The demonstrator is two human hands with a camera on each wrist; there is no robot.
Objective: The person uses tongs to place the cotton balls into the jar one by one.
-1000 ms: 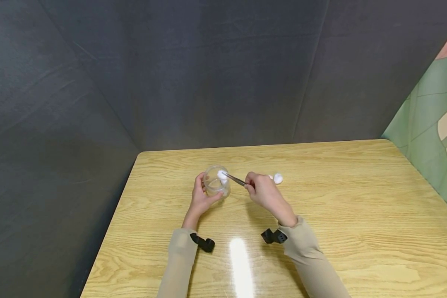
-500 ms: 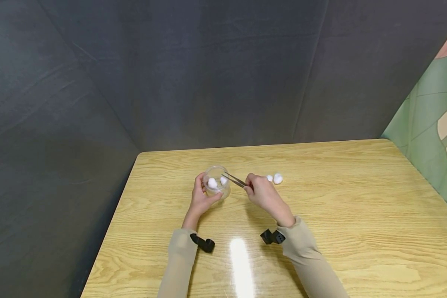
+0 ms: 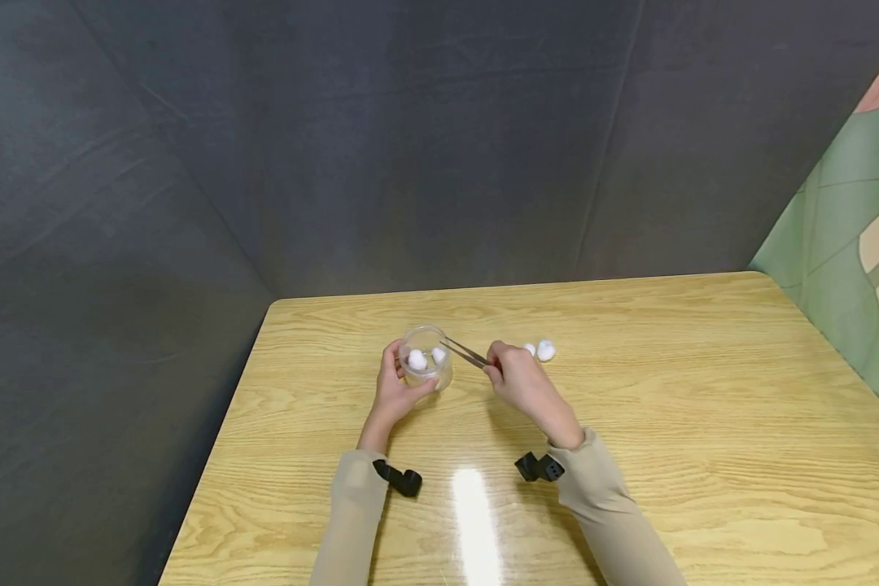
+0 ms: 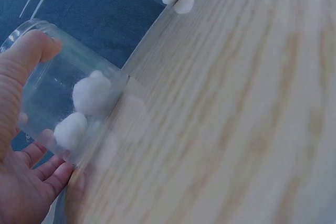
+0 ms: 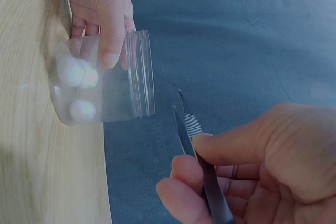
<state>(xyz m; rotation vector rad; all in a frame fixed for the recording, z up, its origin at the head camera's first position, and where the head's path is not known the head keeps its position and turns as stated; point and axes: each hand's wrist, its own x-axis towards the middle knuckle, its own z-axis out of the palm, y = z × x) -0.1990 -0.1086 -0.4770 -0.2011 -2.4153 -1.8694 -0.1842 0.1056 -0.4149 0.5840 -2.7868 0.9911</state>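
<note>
My left hand (image 3: 395, 391) grips a clear plastic jar (image 3: 441, 377) by its side, thumb on one side and fingers on the other. The jar stands on the table, lidless, with at least two white cotton balls (image 4: 92, 93) at its bottom. My right hand (image 3: 523, 378) pinches metal tweezers (image 5: 210, 182) between thumb and fingers. Their tips point at the jar's mouth, close to the rim, spread apart with nothing between them. Beyond my right hand, more cotton balls (image 3: 545, 351) lie on the table; one is partly hidden behind the hand.
The wood-grain table (image 3: 703, 423) stretches away to the right and toward me. A dark padded panel (image 3: 439, 146) rises along its back and left edges. At the far right stands a green patterned wall (image 3: 842, 220). Black cameras sit on both wrists.
A second ago the tweezers held a cotton ball over the jar's mouth; half a second ago it was inside the jar and the tips were apart. The tweezers have since shifted slightly right.
</note>
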